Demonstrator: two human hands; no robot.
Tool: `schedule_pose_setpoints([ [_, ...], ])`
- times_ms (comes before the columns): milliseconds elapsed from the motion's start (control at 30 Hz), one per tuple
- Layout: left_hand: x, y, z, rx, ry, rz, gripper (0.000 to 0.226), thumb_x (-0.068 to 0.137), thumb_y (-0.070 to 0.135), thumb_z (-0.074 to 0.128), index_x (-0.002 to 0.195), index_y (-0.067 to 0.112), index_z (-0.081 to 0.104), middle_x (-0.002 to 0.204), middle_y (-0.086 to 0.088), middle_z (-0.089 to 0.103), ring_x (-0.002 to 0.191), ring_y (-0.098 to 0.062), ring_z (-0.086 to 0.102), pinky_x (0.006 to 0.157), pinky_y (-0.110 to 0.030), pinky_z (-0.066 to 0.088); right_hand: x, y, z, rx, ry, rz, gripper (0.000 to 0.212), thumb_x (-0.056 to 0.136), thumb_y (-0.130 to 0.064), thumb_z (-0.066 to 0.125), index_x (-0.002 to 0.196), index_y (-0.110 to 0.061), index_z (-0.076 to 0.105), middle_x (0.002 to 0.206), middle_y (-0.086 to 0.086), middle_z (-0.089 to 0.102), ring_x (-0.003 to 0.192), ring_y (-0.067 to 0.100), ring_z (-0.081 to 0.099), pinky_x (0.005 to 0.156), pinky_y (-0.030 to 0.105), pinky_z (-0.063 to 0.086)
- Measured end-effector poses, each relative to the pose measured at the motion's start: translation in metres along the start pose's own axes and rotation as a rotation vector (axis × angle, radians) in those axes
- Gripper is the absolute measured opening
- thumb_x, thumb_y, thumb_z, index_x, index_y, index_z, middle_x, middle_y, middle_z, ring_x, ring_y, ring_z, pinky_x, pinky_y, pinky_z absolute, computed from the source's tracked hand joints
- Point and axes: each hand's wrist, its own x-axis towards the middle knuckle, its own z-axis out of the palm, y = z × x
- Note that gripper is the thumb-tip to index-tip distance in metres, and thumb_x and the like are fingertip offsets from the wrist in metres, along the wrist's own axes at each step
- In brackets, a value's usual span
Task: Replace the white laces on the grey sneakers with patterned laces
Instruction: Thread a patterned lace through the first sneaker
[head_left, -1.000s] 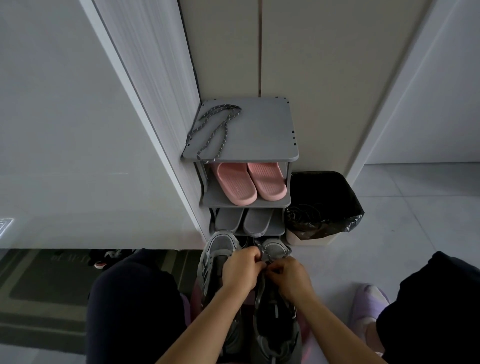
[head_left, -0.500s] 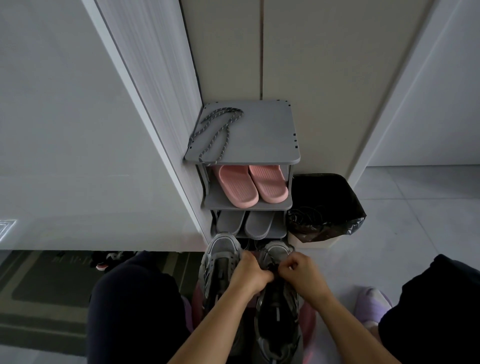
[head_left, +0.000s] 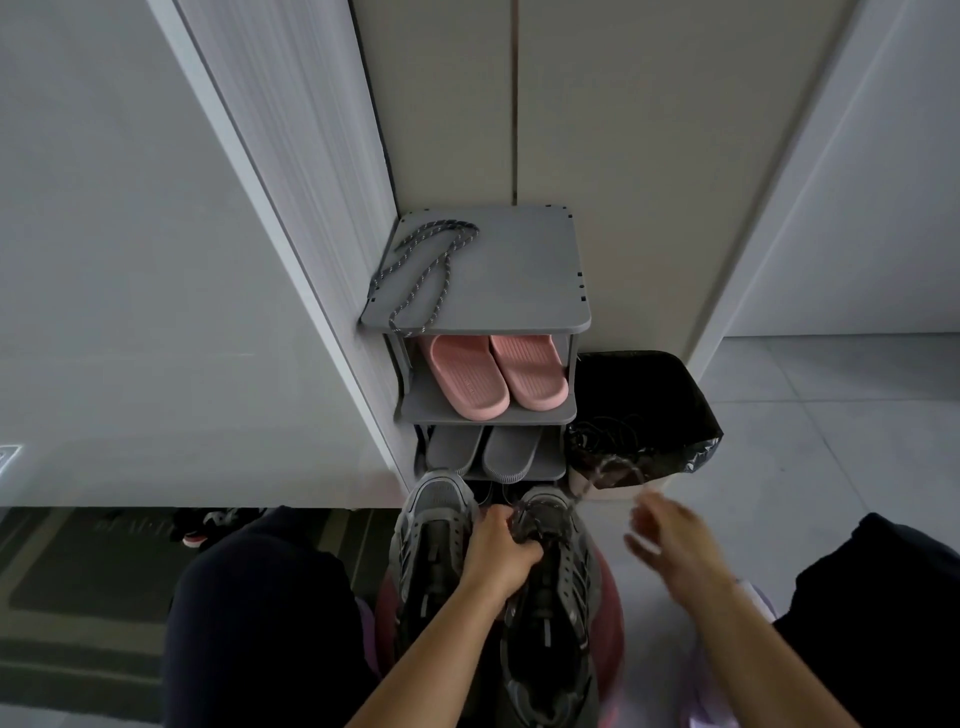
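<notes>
**While one sneaker is held, lace removal appears to be the step in hand**

Judged from the frame, the old lace is being stripped from the grey sneakers (head_left: 434, 525), which stand side by side at lower centre. The left hand (head_left: 501, 551) has its grip closed round the toe end of the right-of-frame shoe (head_left: 566, 571). The right hand (head_left: 670, 540), at lower right, is motion-blurred, and whether its grip holds anything cannot be told. A pale blurred strand (head_left: 613, 470), probably the white lace, arcs between that shoe and the bin.

The next move calls for clearing that strand. After that comes a reach to the patterned laces (head_left: 426, 270), looped on the rack's top at centre frame.

Containers:
- The shoe rack (head_left: 519, 270) holds pink slippers (head_left: 493, 376) on its middle shelf and grey slippers (head_left: 488, 447) below.
- The black-lined bin (head_left: 654, 395), just right of the rack, holds tangled dark cords (head_left: 602, 436).
</notes>
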Motion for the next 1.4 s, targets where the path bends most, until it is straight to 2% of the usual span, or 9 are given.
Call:
schedule_pose_setpoints([
  [167,0.000,-0.005,-0.003,-0.325,-0.006,-0.122,0.011,0.084,0.002,0.056,0.087,0.012,0.053,0.077,0.001,0.053,0.067,-0.009,0.048,0.060,-0.017,0.039,-0.021,0.036,0.034,-0.276,-0.206,-0.059,0.025,0.090,-0.023,0.057,0.075,-0.004,0.060,0.062,0.005,0.046,0.054,0.012,0.040,0.054,0.024,0.032],
  [433,-0.008,-0.011,0.012,-0.288,0.045,-0.065,0.023,0.078,0.000,0.054,0.074,0.017,0.041,0.087,-0.010,0.047,0.062,-0.012,0.043,0.054,-0.018,0.036,-0.014,0.030,0.057,-0.514,-0.148,-0.179,0.021,0.084,-0.025,0.066,0.080,-0.005,0.067,0.070,0.004,0.065,0.066,0.014,0.060,0.061,0.020,0.048],
  [667,-0.019,-0.009,0.017,-0.473,0.302,-0.047,0.018,0.083,-0.008,0.048,0.082,0.010,0.045,0.075,-0.001,0.048,0.062,-0.011,0.043,0.052,-0.013,0.038,-0.014,0.022,0.063,-0.307,-0.067,-0.427,0.009,0.088,-0.011,0.059,0.080,-0.011,0.061,0.061,0.001,0.054,0.054,0.009,0.048,0.048,0.013,0.038],
  [767,-0.017,-0.011,0.015,-0.473,0.332,-0.043,0.020,0.083,-0.010,0.049,0.084,0.009,0.045,0.078,0.000,0.048,0.066,-0.013,0.045,0.051,-0.010,0.039,-0.004,-0.010,0.039,0.190,0.091,-0.360,0.023,0.091,-0.003,0.053,0.072,-0.017,0.052,0.049,-0.007,0.053,0.040,0.000,0.045,0.039,0.012,0.037],
  [867,-0.018,-0.012,0.017,-0.489,0.302,-0.041,0.022,0.083,-0.009,0.049,0.086,0.013,0.050,0.085,-0.001,0.053,0.075,-0.012,0.051,0.062,-0.012,0.041,0.004,-0.034,0.011,0.409,0.182,-0.261,0.027,0.092,-0.006,0.051,0.070,-0.020,0.046,0.063,-0.004,0.055,0.053,0.005,0.048,0.042,0.010,0.043],
  [1067,-0.016,-0.016,0.017,-0.469,0.224,-0.053,0.027,0.085,-0.001,0.052,0.086,0.025,0.058,0.110,-0.003,0.056,0.091,-0.010,0.057,0.074,-0.016,0.045,0.001,0.007,0.021,0.120,-0.061,-0.027,0.008,0.092,-0.015,0.053,0.086,-0.012,0.059,0.069,0.002,0.052,0.056,0.010,0.046,0.050,0.019,0.039],
  [1200,-0.016,-0.020,0.016,-0.432,0.201,-0.041,0.026,0.086,0.002,0.052,0.087,0.027,0.057,0.114,-0.003,0.055,0.094,-0.012,0.057,0.079,-0.020,0.046,-0.009,0.024,0.032,0.066,-0.123,0.013,0.014,0.087,-0.012,0.061,0.073,-0.011,0.058,0.062,0.001,0.048,0.053,0.010,0.042,0.052,0.022,0.036],
  [1300,-0.016,-0.021,0.016,-0.385,0.204,-0.010,0.022,0.087,0.004,0.052,0.093,0.024,0.058,0.115,-0.001,0.052,0.088,-0.005,0.054,0.067,-0.009,0.042,-0.006,0.026,0.025,0.112,-0.051,0.033,0.013,0.088,-0.005,0.056,0.074,-0.007,0.056,0.065,0.005,0.052,0.047,0.009,0.043,0.039,0.016,0.036],
  [1400,-0.014,-0.021,0.018,-0.346,0.222,0.003,0.018,0.088,0.003,0.052,0.091,0.019,0.057,0.113,-0.001,0.051,0.076,-0.003,0.051,0.054,-0.001,0.041,-0.003,0.026,0.014,-0.259,0.058,-0.068,0.003,0.085,-0.002,0.054,0.085,0.000,0.056,0.074,0.013,0.051,0.057,0.018,0.044,0.045,0.023,0.035],
])
